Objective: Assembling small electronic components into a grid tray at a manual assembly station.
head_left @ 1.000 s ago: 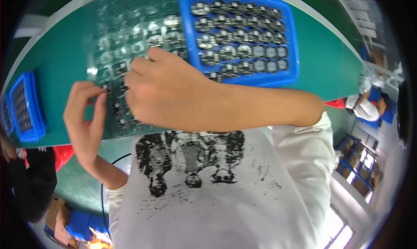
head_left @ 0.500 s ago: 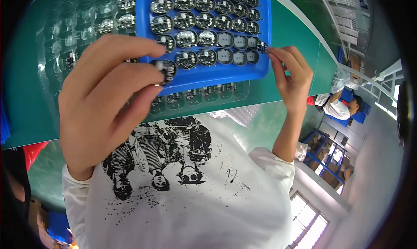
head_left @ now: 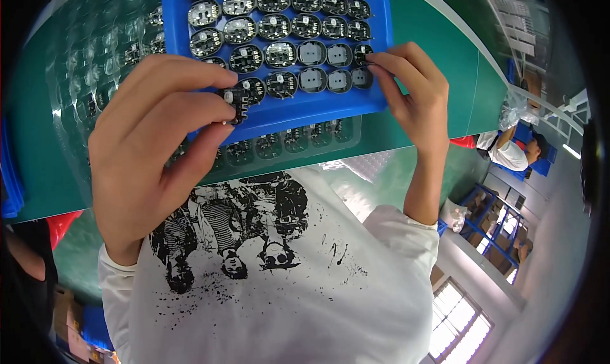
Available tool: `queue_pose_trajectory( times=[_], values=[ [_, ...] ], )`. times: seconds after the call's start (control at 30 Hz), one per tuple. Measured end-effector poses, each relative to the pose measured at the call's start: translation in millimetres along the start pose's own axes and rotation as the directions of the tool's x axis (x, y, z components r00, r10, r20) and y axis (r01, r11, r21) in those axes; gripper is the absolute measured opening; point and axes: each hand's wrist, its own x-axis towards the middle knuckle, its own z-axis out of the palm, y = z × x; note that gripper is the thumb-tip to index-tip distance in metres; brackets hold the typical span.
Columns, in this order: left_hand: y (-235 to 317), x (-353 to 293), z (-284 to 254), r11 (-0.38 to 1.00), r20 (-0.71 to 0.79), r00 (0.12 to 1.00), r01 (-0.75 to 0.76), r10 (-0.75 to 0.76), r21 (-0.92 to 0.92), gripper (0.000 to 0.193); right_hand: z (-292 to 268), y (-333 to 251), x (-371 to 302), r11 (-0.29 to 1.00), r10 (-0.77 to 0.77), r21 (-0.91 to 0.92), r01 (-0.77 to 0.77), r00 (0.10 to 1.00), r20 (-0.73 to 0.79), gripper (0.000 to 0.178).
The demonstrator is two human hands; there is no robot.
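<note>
Our left hand point(head_left: 149, 126) pinches a black circuit board point(head_left: 236, 105) | our right hand point(head_left: 416, 92) grips a second black board point(head_left: 363, 51) at its cup, blue plastic tray's point(head_left: 286, 115) right side | done: most cups filled | left: five rounded grey plastic cups point(head_left: 312, 80) bare

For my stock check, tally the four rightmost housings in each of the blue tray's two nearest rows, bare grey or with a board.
Bare grey housings: 5
Housings with a dark board, one at the right hand: 3
Total: 8
</note>
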Motion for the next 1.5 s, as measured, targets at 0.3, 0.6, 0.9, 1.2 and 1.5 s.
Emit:
queue_pose_trajectory(
  times=[0.3, 0.6, 0.9, 1.2, 1.5],
  values=[
    [-2, 2, -2, 1.0, 0.029, 0.999, -0.013, 0.013, 0.017, 0.016, -2, 3, 0, 1.0, -0.011, 0.001, 0.011, 0.999, 0.041, 0.029],
    [-2, 5, -1, 1.0, 0.044, 0.999, -0.012, 0.011, 0.029, 0.016, -1, 4, 0, 0.999, -0.033, 0.002, 0.033, 0.999, 0.03, 0.031],
    [-3, 9, 4, 0.999, 0.048, 0.999, -0.013, 0.011, 0.036, 0.015, 2, 6, 1, 1.0, 0.004, 0.021, -0.005, 0.999, 0.052, 0.025],
    [-2, 5, 12, 0.99, -0.003, 0.999, 0.033, -0.034, -0.14, 0.028, -4, -28, 12, 0.994, 0.09, 0.057, -0.089, 0.996, -0.021, 0.022],
    [7, 5, 24, 0.936, 0.143, 0.99, 0.03, 0.022, -0.35, 0.034, -6, -97, 22, 0.908, -0.239, 0.376, 0.185, 0.965, 0.104, 0.026]
  ],
)
